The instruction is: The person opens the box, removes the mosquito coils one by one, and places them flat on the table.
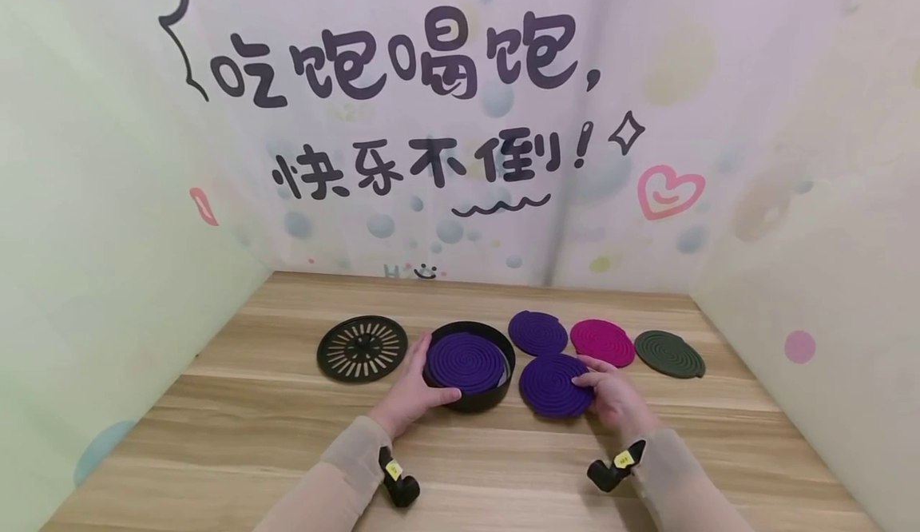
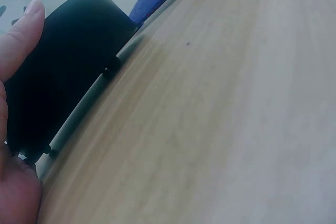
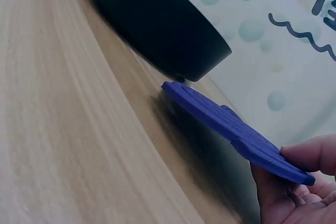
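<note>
My left hand [image 1: 408, 398] holds the round black mosquito coil box [image 1: 490, 401] at its left and front side, thumb along the front wall. Inside the box lies a purple mosquito coil [image 1: 465, 361]. To the right, my right hand [image 1: 616, 395] pinches another purple mosquito coil [image 1: 549, 385] by its right edge. In the right wrist view this coil [image 3: 210, 119] is tilted and raised off the table, thumb above and fingers beneath. The box wall [image 2: 73, 51] fills the upper left of the left wrist view, on small feet.
A black slotted lid [image 1: 362, 348] with a central knob lies left of the box. Behind and right of the held coil lie a purple coil [image 1: 537, 332], a magenta coil [image 1: 602, 342] and a dark green coil [image 1: 668, 353]. Printed cloth walls [image 1: 812, 196] enclose the wooden table [image 1: 496, 476].
</note>
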Tool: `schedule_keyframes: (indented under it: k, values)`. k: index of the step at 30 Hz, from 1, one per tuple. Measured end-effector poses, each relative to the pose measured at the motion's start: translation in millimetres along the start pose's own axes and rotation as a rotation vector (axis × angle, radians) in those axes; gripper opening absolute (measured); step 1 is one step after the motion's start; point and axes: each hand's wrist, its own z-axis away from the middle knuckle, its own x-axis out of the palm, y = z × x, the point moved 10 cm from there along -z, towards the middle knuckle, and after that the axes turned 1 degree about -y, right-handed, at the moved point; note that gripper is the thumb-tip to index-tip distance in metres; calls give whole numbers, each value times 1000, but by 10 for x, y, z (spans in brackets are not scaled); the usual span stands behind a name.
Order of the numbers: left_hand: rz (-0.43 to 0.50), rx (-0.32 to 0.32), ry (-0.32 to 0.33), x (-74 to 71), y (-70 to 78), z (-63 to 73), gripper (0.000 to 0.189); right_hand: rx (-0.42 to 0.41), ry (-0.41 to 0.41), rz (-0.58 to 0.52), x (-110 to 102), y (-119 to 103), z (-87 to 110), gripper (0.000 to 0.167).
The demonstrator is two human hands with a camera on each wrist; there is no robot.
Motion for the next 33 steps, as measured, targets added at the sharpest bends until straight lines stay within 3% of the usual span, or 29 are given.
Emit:
schedule_keyframes:
  k: [10, 23, 33]
  values:
    - [6, 6, 2, 9, 18, 12, 121, -12, 25, 94, -11, 33, -9, 67]
    - [2, 1, 5, 0, 18, 17, 120, -58, 181, 408, -115, -139, 11, 50]
    - [20, -5, 0, 5, 8, 15, 121, -60, 185, 571, -73, -240, 23, 44]
